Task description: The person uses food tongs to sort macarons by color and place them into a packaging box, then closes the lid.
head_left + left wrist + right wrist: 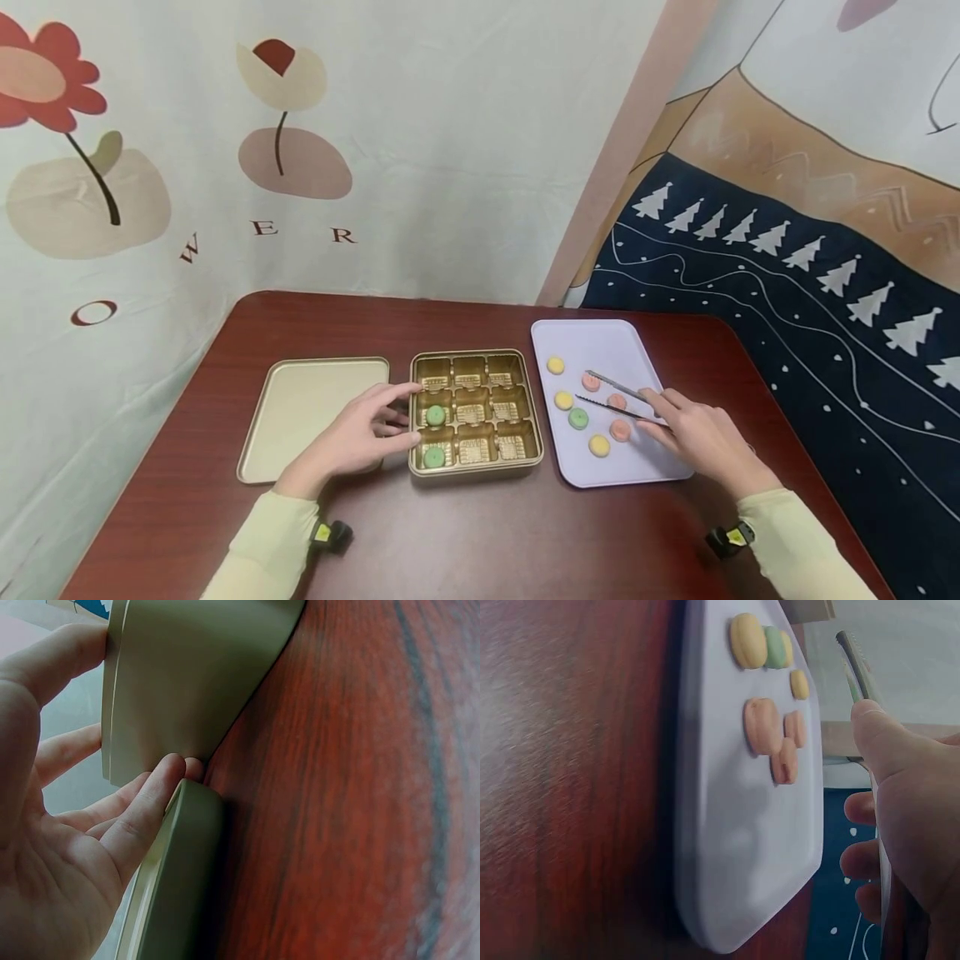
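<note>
My left hand (360, 429) touches the left side of a gold box (476, 471), thumb and index finger at its rim. In the left wrist view my fingers rest against the box wall (187, 667). The box has a gold insert with several compartments; green macarons lie in the middle-left (436, 415) and front-left (434, 457) ones. My right hand (701, 433) holds metal tongs (618, 386) above a pale lilac tray (592, 333), their arms apart around nothing. On the tray lie pink macarons (620, 430), yellow macarons (599, 445) and one green macaron (577, 418).
A flat pale-gold lid (300, 417) lies left of the box, partly under my left hand. Everything stands on a dark red-brown wooden table (480, 533). Behind it hangs a white curtain (450, 167) with flower prints, and a navy tree-patterned cloth (750, 333) hangs at right.
</note>
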The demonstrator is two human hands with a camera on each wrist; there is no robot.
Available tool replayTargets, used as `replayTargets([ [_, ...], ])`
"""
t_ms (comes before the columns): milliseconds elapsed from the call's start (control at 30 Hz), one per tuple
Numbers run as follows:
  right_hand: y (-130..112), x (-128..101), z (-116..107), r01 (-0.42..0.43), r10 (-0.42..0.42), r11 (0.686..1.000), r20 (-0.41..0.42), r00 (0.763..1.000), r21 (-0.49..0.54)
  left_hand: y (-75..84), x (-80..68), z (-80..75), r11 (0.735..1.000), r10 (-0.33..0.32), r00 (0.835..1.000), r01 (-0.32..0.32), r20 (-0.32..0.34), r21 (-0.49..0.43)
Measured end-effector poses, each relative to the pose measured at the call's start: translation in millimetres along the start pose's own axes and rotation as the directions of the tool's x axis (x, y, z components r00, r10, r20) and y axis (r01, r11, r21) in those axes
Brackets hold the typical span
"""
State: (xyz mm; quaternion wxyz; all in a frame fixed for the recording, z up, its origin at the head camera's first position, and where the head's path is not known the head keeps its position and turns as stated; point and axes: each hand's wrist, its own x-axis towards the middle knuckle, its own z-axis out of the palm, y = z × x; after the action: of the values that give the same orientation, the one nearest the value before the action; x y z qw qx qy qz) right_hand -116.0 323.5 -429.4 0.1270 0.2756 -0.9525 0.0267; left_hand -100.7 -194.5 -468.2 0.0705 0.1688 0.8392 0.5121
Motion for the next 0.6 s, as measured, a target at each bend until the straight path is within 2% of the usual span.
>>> replayTargets([
  [133, 0, -4, 1, 0.032, -0.032, 0.999, -0.007, 0.999, -0.009, 0.8, 0.0, -0.7, 1.0, -0.001, 1.0, 0.001, 0.001, 0.001],
  [367, 0, -10, 2, 0.022, -0.02, 0.999, 0.069, 0.997, -0.024, 1.8, 0.7, -1.9, 1.0, 0.003, 1.0, -0.003, 0.001, 0.001],
  [600, -2, -12, 2, 0.082, -0.079, 0.996, 0.074, 0.994, -0.033, -0.2, 1.1, -1.3, 1.0, 0.005, 1.0, -0.005, 0.001, -0.003],
])
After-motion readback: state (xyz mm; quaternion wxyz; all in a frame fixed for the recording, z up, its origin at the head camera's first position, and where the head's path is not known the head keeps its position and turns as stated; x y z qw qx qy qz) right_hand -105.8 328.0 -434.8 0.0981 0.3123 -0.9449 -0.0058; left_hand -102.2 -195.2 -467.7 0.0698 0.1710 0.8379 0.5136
